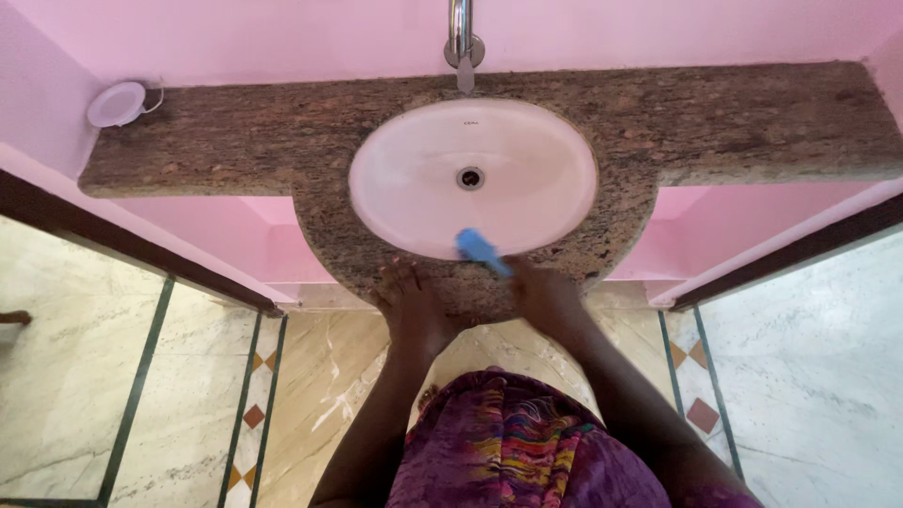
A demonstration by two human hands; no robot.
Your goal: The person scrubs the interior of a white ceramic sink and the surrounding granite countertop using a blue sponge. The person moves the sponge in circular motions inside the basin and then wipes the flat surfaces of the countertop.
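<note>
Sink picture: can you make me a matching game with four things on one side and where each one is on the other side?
Things:
1. blue brush
2. white round dish
3. metal tap
4. left hand

Places:
A. far left end of the counter
B. on the wall above the sink
C. flat on the front edge of the counter
D. in the right hand, at the sink's near rim

Pairs: 1-D, 2-A, 3-B, 4-C

The right hand grips the brush at the near rim of the white sink, which is set into the speckled stone counter.
</note>
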